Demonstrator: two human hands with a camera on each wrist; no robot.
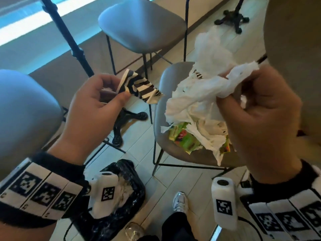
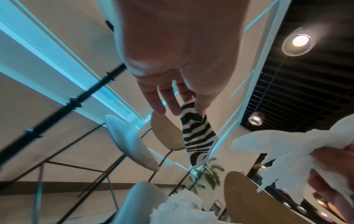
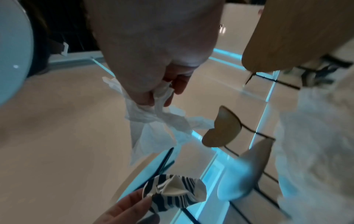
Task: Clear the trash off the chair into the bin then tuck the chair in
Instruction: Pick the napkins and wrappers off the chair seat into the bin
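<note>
A grey chair (image 1: 163,136) at centre right carries crumpled white tissue (image 1: 199,122) and green snack wrappers (image 1: 184,138). My right hand (image 1: 260,108) grips a bunch of white tissue (image 1: 224,84) lifted above the seat; the same tissue (image 3: 151,121) hangs from its fingers in the right wrist view. My left hand (image 1: 97,101) pinches a black-and-white striped paper wrapper (image 1: 139,87) left of the chair, seen too as the striped wrapper (image 2: 197,134). The bin (image 1: 137,192), lined with a black bag, stands on the floor below my left wrist.
Another grey chair (image 1: 142,26) stands behind, and a third seat (image 1: 26,110) is at the left. A black table base (image 1: 125,122) sits between the chairs, and a tripod pole (image 1: 69,39) rises at the left. A wooden table edge (image 1: 295,49) is at the right. My shoe (image 1: 180,202) is near the bin.
</note>
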